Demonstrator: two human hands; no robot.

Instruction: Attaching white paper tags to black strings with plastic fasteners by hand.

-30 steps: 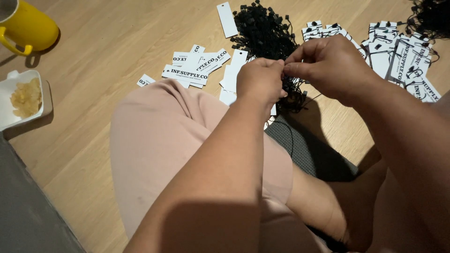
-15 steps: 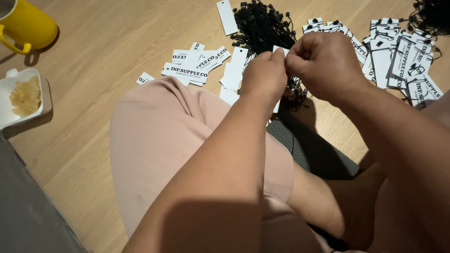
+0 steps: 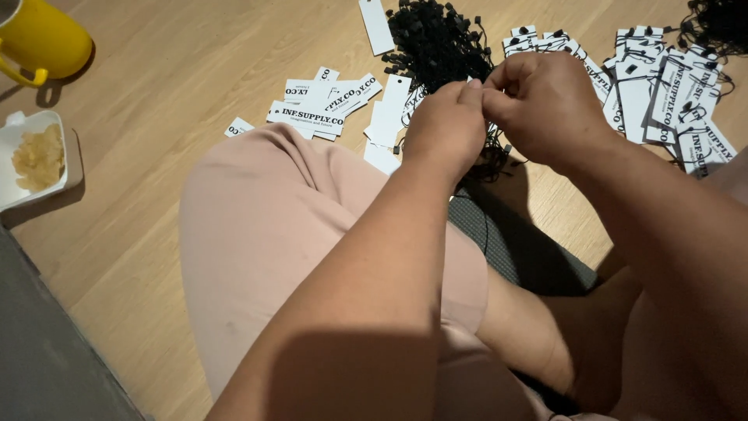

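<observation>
- 2 hands meet fingertip to fingertip above the wooden floor [image 3: 179,101]: the left hand [image 3: 446,129] and right hand [image 3: 545,105] are both pinched narrow, though what they pinch is too small to tell.
- Directly behind and beneath them lies a heap of black string loops [image 3: 436,43], some strands trailing under the hands.
- White paper tags [image 3: 327,105] lie scattered just left of the hands; a second batch of strung tags [image 3: 670,93] sits to the right.
- Farther left stand a yellow mug [image 3: 43,39] and a white tray [image 3: 19,132].
</observation>
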